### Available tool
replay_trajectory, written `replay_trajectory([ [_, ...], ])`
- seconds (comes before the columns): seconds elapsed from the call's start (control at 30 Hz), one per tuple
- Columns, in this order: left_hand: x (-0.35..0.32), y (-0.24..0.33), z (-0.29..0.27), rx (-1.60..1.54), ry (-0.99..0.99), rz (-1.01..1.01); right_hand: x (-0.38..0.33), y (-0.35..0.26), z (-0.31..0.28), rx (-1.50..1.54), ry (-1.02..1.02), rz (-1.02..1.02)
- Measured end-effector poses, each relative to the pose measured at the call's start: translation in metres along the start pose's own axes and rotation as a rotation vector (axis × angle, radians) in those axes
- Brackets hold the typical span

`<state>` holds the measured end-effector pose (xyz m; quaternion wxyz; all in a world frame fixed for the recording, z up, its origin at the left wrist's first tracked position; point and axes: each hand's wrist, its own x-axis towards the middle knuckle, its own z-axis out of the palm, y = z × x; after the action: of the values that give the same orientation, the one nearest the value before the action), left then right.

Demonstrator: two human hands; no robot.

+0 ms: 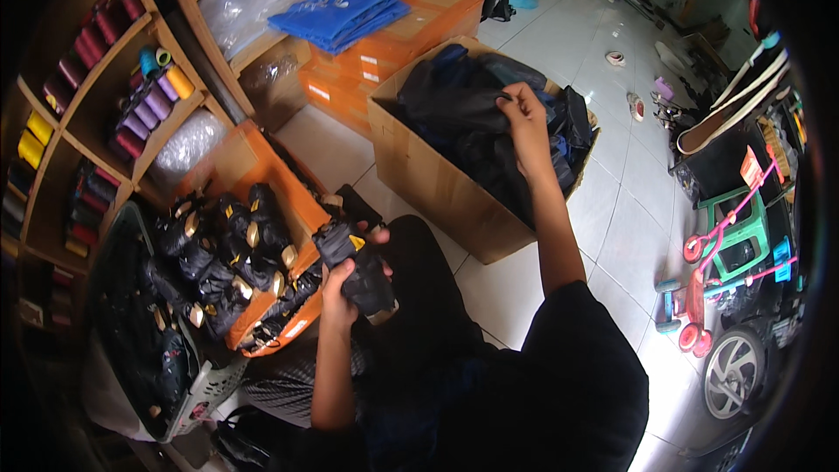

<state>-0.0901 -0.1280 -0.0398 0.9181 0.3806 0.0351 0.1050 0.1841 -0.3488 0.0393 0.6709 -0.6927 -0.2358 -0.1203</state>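
Observation:
My left hand (336, 293) is closed around a rolled black fabric bundle (370, 287) with a small yellow patch, holding it above my lap. Off to the right, my right hand (530, 129) pinches the edge of a dark cloth piece (463, 108) at the top of an open cardboard box (437, 188). Dark cloth pieces fill that box. Several similar black bundles (214, 267) with pale beige ends are heaped at my left, on and beside an orange-taped carton (284, 218). What exactly the bundles are cannot be made out.
A grey-green basket (205, 389) holding more dark items stands at the lower left. Shelves with thread spools (144, 114) line the left side. Taped cartons (419, 13) carry a folded blue plastic bag (341, 13). A pink scooter (699, 284), a green stool (734, 232) and a wheel (736, 371) are at right.

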Motion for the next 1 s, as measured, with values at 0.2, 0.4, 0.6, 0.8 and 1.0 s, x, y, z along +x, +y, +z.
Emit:
replay_trajectory([
  [0.2, -0.004, 0.004, -0.009, 0.119, 0.014, -0.018, -0.045, -0.030, 0.027, 0.667, -0.288, 0.583],
  [0.4, -0.016, 0.015, -0.008, 0.098, 0.002, -0.007, -0.068, 0.017, 0.067, 0.701, -0.422, 0.939],
  [0.6, -0.031, 0.014, -0.012, 0.128, 0.086, -0.037, -0.089, 0.038, 0.110, 0.689, -0.281, 0.973],
  [0.8, -0.037, 0.007, -0.021, 0.164, 0.325, 0.038, -0.149, 0.006, 0.146, -0.045, -0.268, -0.006],
  [1.0, -0.052, 0.003, -0.021, 0.162, 0.162, -0.072, -0.171, -0.008, 0.162, 0.053, -0.607, -0.016],
])
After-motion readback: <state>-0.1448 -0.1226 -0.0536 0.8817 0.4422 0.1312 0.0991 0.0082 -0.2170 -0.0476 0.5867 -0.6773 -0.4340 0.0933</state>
